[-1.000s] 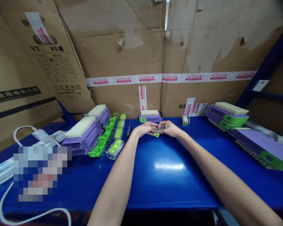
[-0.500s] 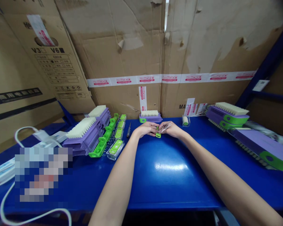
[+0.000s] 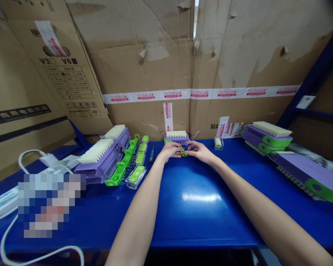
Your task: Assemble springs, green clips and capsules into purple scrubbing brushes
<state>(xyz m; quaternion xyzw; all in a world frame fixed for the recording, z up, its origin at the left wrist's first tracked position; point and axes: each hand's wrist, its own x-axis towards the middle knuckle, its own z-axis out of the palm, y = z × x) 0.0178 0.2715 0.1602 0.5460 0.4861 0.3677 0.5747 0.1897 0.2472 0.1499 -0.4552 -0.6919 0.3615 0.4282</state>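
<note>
My left hand [image 3: 170, 150] is closed on one side of a small green plastic part [image 3: 184, 152], just above the blue table. From the other side my right hand [image 3: 199, 150] reaches it, fingers bent and pinched at the part or the metal coil beside it. The thin silvery coil [image 3: 194, 135] slants up behind my right fingers; its lower end is hidden among them. Directly behind both hands stands a purple and green block with white bristles [image 3: 176, 136].
Left on the blue table [image 3: 199, 221] are purple brush blocks [image 3: 100, 159], green brackets [image 3: 118, 173], clear-and-green cases [image 3: 136, 174], a screwdriver [image 3: 151, 153] and a white cable [image 3: 5, 236]. Rightward are a small roller [image 3: 218, 143] and purple brush units [image 3: 308, 170]. Cardboard [image 3: 150, 74] rises behind.
Both hands have moved slightly away toward the bristled block with the green part, which has turned. The coil, earlier across my right hand, now stands behind its fingers.
</note>
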